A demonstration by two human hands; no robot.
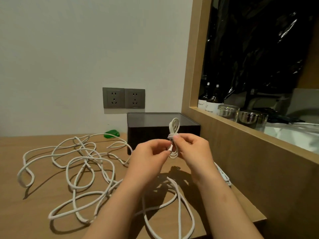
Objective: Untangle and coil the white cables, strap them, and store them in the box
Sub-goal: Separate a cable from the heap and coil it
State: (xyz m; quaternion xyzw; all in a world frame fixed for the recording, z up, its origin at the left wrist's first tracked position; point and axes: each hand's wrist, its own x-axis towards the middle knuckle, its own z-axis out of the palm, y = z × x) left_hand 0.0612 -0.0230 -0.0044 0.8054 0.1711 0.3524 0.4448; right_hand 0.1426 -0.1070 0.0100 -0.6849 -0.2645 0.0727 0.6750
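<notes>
White cable is everywhere here: a loose tangle [82, 161] sprawls over the wooden surface [34, 213], mostly left of our arms, with loops running under both wrists. Up front, we've got both hands raised above the surface, holding a small coiled cable [170, 135] whose loop stands up in front of the dark box [146, 135]. The right hand [193, 149] pinches the coil at its wrapped waist, fingers curled in. The left hand [148, 152] is curled too, its fingertips nipping what looks like the white plug end, though it's too small for us to be sure. The box sits at the back of the surface, below two grey sockets [123, 98]. A green object [112, 133] lies just left of it. Another white cable [223, 176] lies beside the right wrist.
</notes>
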